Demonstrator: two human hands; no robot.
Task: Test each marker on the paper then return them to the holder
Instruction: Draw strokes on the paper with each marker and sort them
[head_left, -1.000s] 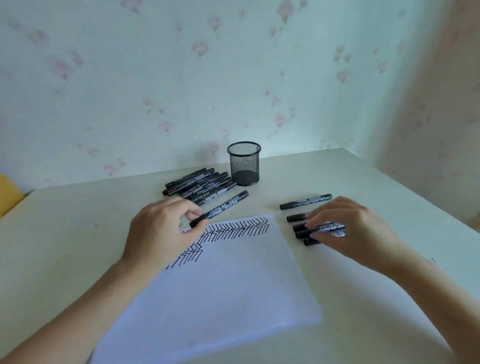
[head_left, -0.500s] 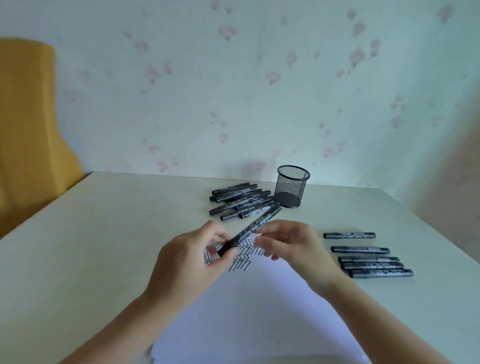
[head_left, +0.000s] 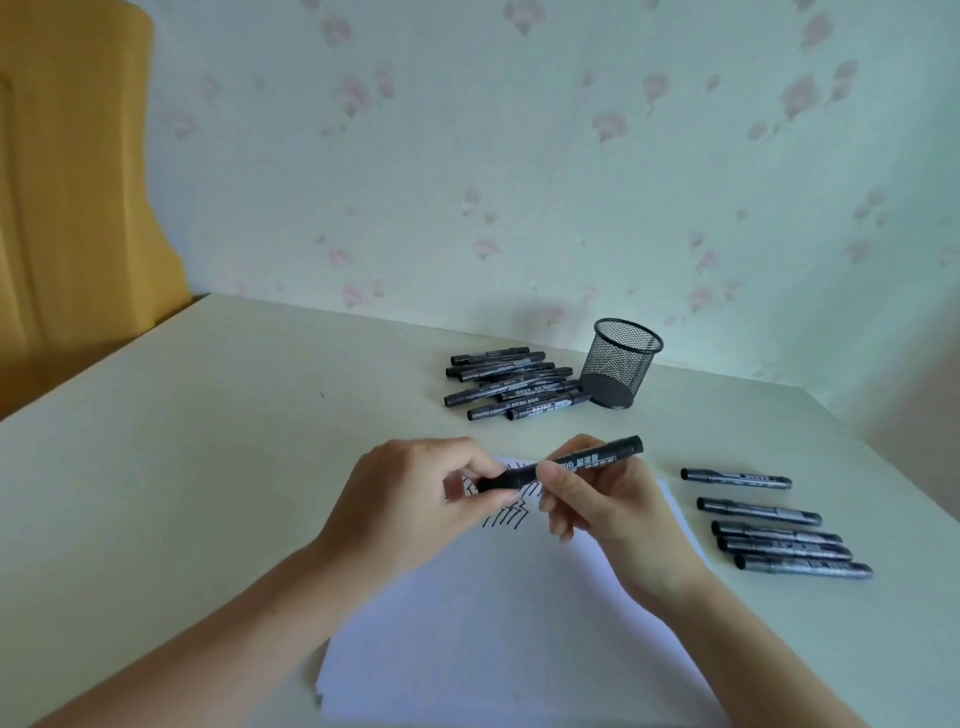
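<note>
A black marker (head_left: 587, 460) is held level above the white paper (head_left: 498, 623) by both hands. My left hand (head_left: 415, 493) pinches its cap end and my right hand (head_left: 597, 499) grips the barrel. Black zigzag strokes (head_left: 506, 517) show on the paper under the hands, partly hidden. A black mesh holder (head_left: 618, 364) stands upright at the back of the table, with nothing seen in it. A pile of several markers (head_left: 511, 384) lies just left of the holder. Several more markers (head_left: 774, 525) lie in a row to the right of the paper.
The cream table (head_left: 182, 467) meets a flowered wall at the back. A yellow chair back (head_left: 67, 182) rises at the far left beyond the table's edge. The table's right corner lies past the row of markers.
My right hand left the row of markers and joined the left hand on the marker, which is now lifted over the paper. The camera has turned left, showing the yellow chair.
</note>
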